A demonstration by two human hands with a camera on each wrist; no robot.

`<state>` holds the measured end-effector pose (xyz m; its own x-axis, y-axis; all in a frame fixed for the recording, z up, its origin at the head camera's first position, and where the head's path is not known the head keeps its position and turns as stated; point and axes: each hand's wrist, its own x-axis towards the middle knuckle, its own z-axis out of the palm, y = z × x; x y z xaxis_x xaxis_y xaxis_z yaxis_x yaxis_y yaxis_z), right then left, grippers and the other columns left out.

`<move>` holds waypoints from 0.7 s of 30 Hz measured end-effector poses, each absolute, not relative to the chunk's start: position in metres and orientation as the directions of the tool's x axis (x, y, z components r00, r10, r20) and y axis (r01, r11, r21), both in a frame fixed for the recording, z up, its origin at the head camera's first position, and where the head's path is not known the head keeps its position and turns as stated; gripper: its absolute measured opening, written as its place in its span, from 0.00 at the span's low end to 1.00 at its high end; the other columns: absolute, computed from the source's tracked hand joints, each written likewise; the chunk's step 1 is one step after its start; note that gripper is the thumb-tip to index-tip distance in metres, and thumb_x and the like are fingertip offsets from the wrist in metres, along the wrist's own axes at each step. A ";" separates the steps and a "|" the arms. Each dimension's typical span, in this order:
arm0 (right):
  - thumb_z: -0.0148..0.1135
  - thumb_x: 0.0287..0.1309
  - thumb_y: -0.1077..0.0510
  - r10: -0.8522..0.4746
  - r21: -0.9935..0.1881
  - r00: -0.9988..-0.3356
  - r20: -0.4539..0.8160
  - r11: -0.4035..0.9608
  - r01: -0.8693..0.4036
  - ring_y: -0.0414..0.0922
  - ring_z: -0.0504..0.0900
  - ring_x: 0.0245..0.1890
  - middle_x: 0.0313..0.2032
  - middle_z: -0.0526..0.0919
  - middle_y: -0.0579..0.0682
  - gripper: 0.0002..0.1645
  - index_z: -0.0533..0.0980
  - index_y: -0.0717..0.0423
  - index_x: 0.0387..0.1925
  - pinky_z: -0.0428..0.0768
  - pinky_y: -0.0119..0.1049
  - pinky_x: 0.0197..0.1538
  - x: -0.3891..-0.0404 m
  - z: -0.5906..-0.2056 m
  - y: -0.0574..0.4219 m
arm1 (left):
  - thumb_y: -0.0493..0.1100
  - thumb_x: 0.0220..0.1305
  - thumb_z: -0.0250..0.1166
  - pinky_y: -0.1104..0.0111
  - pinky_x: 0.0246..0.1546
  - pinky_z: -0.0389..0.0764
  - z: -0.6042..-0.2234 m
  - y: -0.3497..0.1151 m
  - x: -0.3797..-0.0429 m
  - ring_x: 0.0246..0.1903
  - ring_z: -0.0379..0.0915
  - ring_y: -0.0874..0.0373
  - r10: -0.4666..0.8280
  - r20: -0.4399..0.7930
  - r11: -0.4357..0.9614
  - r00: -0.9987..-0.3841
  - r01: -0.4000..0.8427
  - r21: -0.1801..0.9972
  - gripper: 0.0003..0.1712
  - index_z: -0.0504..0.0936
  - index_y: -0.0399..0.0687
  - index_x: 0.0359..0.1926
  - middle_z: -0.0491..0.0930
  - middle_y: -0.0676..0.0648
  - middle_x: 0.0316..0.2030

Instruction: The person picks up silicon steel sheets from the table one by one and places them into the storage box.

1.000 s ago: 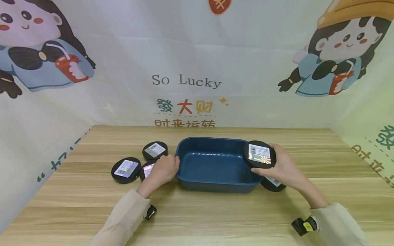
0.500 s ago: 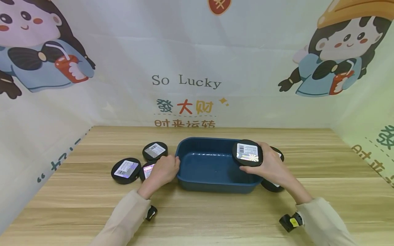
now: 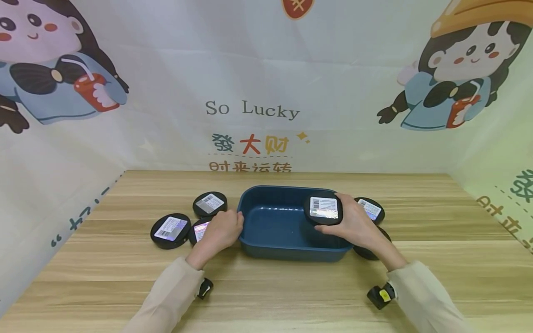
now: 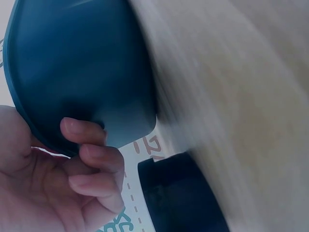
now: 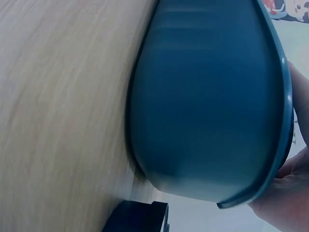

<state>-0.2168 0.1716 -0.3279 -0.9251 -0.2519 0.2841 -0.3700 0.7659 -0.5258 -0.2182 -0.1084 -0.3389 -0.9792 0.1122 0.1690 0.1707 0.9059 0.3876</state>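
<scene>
A blue rectangular basin (image 3: 287, 253) sits on the wooden table. My left hand (image 3: 223, 229) holds its left rim; in the left wrist view, curled fingers (image 4: 96, 153) lie against the basin's outer wall. My right hand (image 3: 354, 222) grips a round black case (image 3: 323, 221) by its right side, over the right part of the basin. A white barcode label faces up on this case. In the right wrist view the basin's wall (image 5: 207, 96) hides most of the case, and only part of the right hand (image 5: 285, 193) shows past the rim.
Right of the basin lie two similar cases, a rear case (image 3: 376, 203) and a front case (image 3: 366, 253), partly behind the right hand and wrist. Three more lie left: a back case (image 3: 210, 213), an outer case (image 3: 156, 231) and one (image 3: 198, 231) partly under the left hand.
My right hand has carried the round black case leftward, from the basin's right rim to over its inside. The rear right case has come into view. My left hand stays put.
</scene>
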 end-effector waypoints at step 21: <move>0.73 0.31 0.49 -0.229 -0.441 -0.948 0.219 0.844 -0.306 0.60 0.71 0.44 0.43 0.71 0.70 0.51 0.61 0.80 0.50 0.69 0.50 0.47 -0.225 -0.330 0.152 | 0.41 0.63 0.45 0.54 0.24 0.72 -0.338 -0.108 -0.218 0.24 0.74 0.44 0.113 0.159 0.905 -0.981 0.168 0.391 0.20 0.75 0.34 0.21 0.76 0.34 0.22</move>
